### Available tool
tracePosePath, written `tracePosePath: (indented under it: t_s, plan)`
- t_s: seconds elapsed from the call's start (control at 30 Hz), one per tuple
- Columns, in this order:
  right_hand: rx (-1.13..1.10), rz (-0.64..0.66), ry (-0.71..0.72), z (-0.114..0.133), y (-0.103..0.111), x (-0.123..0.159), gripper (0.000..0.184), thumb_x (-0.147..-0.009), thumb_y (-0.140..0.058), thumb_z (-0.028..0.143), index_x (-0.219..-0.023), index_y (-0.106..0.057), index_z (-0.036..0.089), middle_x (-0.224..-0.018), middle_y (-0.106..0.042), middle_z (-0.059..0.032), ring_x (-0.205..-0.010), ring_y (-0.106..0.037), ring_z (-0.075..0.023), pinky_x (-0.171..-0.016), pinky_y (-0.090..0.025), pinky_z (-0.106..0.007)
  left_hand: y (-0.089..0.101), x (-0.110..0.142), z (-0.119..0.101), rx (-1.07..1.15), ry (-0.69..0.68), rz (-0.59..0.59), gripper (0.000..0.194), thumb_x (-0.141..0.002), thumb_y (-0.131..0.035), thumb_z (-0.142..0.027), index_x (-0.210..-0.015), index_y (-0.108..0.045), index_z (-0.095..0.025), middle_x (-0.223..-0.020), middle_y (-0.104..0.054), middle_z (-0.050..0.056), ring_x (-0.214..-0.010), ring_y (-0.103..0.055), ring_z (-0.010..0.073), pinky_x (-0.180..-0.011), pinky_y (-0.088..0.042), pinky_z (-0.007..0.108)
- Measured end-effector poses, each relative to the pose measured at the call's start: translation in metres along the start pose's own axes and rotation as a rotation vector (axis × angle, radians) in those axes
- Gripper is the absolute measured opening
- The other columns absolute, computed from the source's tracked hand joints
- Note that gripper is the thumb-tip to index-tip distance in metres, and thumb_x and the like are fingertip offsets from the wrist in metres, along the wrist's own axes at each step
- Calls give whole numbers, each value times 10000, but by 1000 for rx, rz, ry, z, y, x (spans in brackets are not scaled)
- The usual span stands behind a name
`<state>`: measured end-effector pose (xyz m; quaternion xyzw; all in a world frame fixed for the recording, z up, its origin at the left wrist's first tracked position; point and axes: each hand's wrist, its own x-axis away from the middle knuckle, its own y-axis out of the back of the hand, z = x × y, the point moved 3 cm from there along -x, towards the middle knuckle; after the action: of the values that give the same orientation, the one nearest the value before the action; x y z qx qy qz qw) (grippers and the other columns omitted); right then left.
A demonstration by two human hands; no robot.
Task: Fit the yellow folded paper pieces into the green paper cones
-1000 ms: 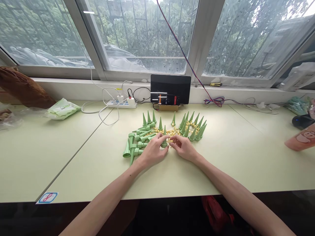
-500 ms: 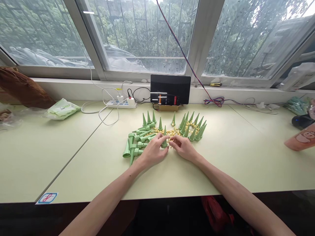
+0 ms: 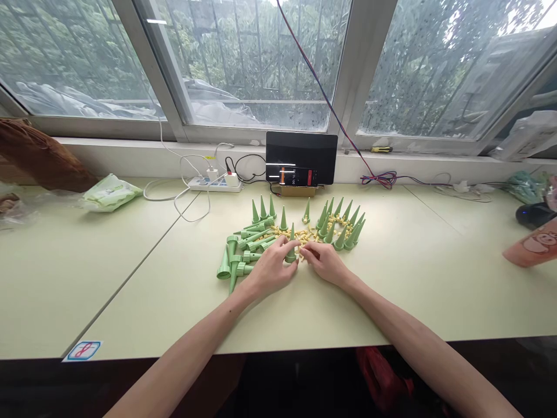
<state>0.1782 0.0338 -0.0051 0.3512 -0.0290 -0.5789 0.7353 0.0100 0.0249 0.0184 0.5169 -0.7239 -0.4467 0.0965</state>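
Note:
My left hand curls around a green plant-watering spike that stands upright on its wide base, tip upward. Close on its right side, the fingertips of my right hand are pinched together. Yellow shows by those fingertips, but whether it is a held piece or one on the table behind is unclear. Small yellow pieces lie scattered just beyond both hands. Several more green spikes lie on their sides in a pile left of my left hand.
Upright green spikes cluster at the right around more yellow pieces; others stand behind. A phone leans on a black tablet by the window. Power strip, tissue pack and pink cup stand farther out.
The fingers of my right hand have drawn closer together and shifted slightly beside the upright spike. My left hand stays around it, almost unmoved.

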Motion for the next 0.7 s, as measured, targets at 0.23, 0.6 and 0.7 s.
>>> tracePosePath:
  t_s: [0.23,0.6,0.7]
  plan:
    - [-12,-19,12,4,2,1,119,-915,-591,299,-915,-594,179,-657,-531,32,-551,-438,-119,-556,-353,-253,0,0,1,2,-8,-2,406,-857,-555,-186,-1254,-626,-232,-928,-516,39,-754,-531,158,-673,-444,288]
    - [23,2,8,0,0,-1,275,-979,-491,335,-775,-589,178,-626,-542,15,-554,-433,-123,-560,-337,-262,0,1,0,10,-3,-1,399,-862,-556,-189,-1252,-623,-243,-950,-525,38,-760,-530,156,-677,-448,290]
    - [-9,-11,-8,1,1,0,187,-948,-547,350,-880,-593,182,-631,-532,29,-556,-444,-125,-556,-345,-258,0,1,0,11,-7,-2,409,-859,-550,-180,-1257,-619,-241,-937,-518,37,-761,-532,158,-674,-449,290]
